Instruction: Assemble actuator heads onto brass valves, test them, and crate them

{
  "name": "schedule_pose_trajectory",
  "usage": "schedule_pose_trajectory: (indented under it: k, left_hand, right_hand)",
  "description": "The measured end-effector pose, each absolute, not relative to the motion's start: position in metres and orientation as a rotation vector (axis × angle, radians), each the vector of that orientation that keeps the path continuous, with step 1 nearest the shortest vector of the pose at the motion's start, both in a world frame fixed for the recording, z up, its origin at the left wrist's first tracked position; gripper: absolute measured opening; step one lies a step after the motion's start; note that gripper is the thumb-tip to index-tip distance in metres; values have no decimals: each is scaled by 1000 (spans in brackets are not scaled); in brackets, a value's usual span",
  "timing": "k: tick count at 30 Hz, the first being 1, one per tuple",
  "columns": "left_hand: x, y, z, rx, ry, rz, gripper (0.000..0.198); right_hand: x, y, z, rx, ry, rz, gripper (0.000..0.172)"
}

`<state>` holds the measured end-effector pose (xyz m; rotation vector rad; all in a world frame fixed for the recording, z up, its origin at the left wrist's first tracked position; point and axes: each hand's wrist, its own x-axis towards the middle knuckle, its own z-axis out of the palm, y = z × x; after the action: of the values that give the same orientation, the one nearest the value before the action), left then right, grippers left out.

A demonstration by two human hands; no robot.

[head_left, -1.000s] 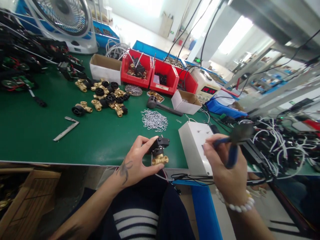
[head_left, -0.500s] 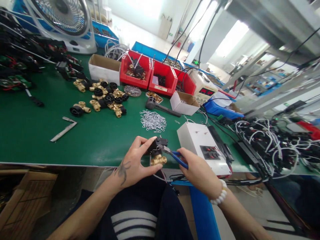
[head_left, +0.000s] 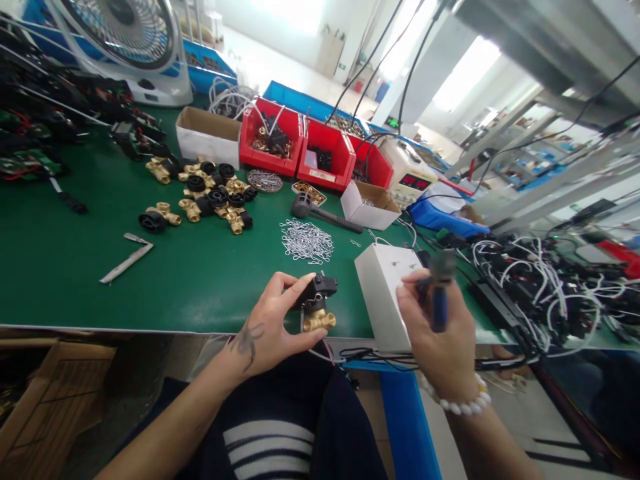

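A small brass valve with a black plastic top (head_left: 319, 308) is gripped by the left hand (head_left: 273, 327) at the green surface (head_left: 100, 267) edge, while blue-handled pliers (head_left: 438, 293) are held raised in the right hand (head_left: 440, 340).

Small-parts assembly workshop, factory floor. Long green-topped counter (head_left: 75, 267) serves as the workstation. Three red plastic parts bins (head_left: 300, 150) stand in a row at its far side, holding black and brass pieces. Left of the bins: an open white cardboard box (head_left: 207, 137), then a white desk fan (head_left: 130, 47). In front of the bins: a cluster of brass fittings with black caps (head_left: 210, 197) and a heap of small silver wire clips (head_left: 306, 240). Right of the bins: a white meter box with red digits (head_left: 410, 177), then tangled black and white cable bundles (head_left: 545, 287). Metal racking and hanging cables overhead; bright windows behind.
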<state>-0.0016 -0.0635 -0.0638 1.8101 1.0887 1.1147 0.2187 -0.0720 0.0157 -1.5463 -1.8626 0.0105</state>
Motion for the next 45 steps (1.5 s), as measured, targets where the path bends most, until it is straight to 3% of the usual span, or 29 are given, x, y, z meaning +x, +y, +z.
schedule_pose_trajectory:
  k: [6,12,15,30,34,40,45]
  left_hand:
    - [-1,-63,-63,1788,1114,1095,70]
    - [9,-69,-62,1830,1156,1223,59]
    - [13,-69,-64,1891,1165,1314,50]
    - [19,-68,-62,1944,1144,1346,44]
    - [18,-68,-64,1941,1135,1346,44]
    - [7,-65,-64,1894,1012,1208,51]
    - [9,-67,-63,1728,1156,1263,34]
  right_hand:
    - [208,-70,11,-1710,-2287,359,15]
    - [184,-63,17,-1342,-2160,552,9]
    - [175,-61,13,-1262,-2277,498,12]
    - [169,-61,23,-1347,-2671,194,26]
    - [172,-58,24,-1336,-2705,227,25]
    - [179,-49,23,-948,-2825,126,22]
    - [193,-53,29,-1259,-2309,262,8]
